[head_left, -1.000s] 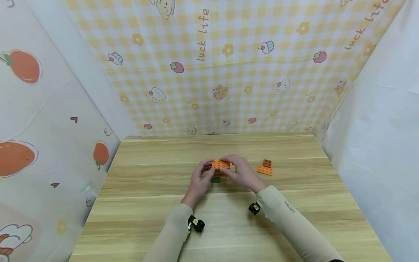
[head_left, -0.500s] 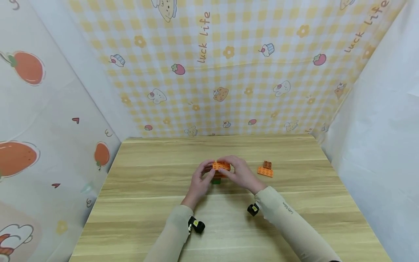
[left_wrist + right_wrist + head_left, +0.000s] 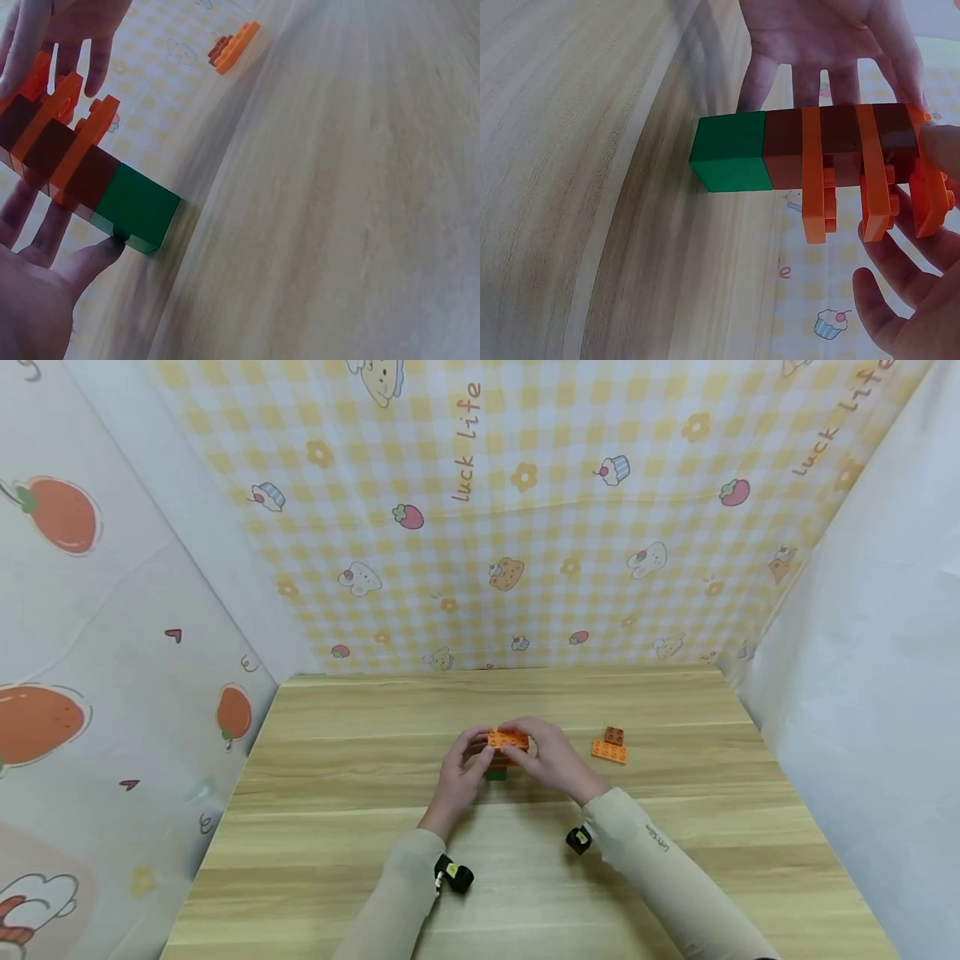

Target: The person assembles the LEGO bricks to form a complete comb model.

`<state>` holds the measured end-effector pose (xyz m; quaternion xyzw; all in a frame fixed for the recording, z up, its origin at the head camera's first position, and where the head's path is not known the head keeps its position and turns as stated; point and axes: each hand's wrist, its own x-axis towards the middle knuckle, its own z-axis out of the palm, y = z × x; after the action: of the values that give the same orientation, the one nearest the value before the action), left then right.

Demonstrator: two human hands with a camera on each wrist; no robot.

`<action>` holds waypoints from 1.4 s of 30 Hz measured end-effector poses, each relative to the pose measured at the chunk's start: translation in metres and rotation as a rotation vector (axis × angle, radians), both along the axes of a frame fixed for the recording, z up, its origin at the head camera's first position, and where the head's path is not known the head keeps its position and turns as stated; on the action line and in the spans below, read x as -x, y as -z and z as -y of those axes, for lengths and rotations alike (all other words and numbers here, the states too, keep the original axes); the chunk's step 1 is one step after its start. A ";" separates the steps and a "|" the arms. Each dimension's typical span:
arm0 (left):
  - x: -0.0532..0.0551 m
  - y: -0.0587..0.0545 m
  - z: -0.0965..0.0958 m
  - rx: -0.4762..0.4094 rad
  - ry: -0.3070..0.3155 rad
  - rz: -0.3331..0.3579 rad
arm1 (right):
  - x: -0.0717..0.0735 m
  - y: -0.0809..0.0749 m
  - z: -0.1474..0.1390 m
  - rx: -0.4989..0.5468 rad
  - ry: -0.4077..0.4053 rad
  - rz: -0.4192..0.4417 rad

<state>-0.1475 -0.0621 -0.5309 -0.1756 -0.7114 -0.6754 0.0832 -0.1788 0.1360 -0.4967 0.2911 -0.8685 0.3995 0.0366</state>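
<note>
A small tower of toy building bricks stands at mid-table between both hands. At its foot is a green brick (image 3: 731,154); above it, brown bricks (image 3: 784,150) alternate with orange plates that jut out toward the right-hand side. The top orange plate (image 3: 507,739) shows its studs in the head view. My left hand (image 3: 459,777) holds the tower from the left, its fingers along the brown bricks and one fingertip at the green brick in the left wrist view. My right hand (image 3: 555,760) pinches the top orange plate, thumb in front and fingers behind; its lower fingers are apart from the tower.
To the right of the hands lie a loose orange plate (image 3: 609,752) and a small brown brick (image 3: 614,735), side by side on the wooden table (image 3: 360,735). Patterned cloth (image 3: 465,568) hangs behind the table, with pale cloth on both sides.
My right hand has shifted slightly left over the top orange plate. My left hand and the tower look nearly unmoved, and the loose bricks lie where they were.
</note>
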 end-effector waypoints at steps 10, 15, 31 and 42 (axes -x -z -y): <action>-0.004 0.004 0.001 0.010 -0.006 0.028 | -0.004 0.009 0.001 0.006 0.011 0.030; -0.002 0.004 0.001 -0.002 -0.005 0.014 | -0.004 0.009 0.003 0.027 0.008 0.018; 0.003 0.005 0.000 -0.021 -0.008 0.074 | -0.001 0.006 0.004 0.014 0.025 0.038; 0.005 0.003 0.000 -0.013 0.013 0.068 | 0.004 0.006 -0.002 -0.014 0.010 0.042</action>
<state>-0.1524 -0.0624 -0.5342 -0.1567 -0.7083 -0.6861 0.0559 -0.1832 0.1384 -0.5030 0.2785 -0.8734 0.3992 0.0182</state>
